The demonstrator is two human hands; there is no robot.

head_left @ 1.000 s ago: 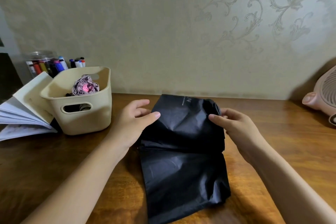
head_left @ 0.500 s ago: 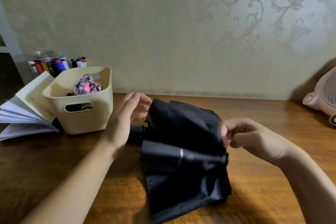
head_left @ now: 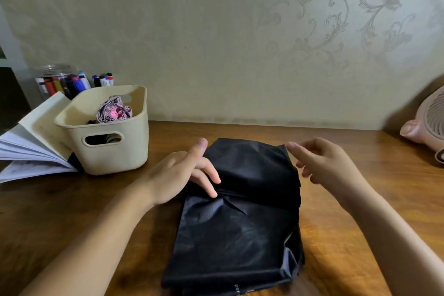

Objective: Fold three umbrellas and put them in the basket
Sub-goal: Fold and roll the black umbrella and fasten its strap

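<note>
Left grip point(head_left: 177, 173), fingers flat and clasping nothing, presses the black umbrella point(head_left: 240, 235) onto the table point(head_left: 360, 199) to pin its fold, while the right grip point(head_left: 322, 166) hovers loosely open, seemingly empty, at its 1 o'clock corner, with the basket point(head_left: 120, 156) at 10 o'clock.

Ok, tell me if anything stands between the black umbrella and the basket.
Nothing visible does: only bare table lies between the black umbrella and the basket. The left hand presses the umbrella on that side.
</note>
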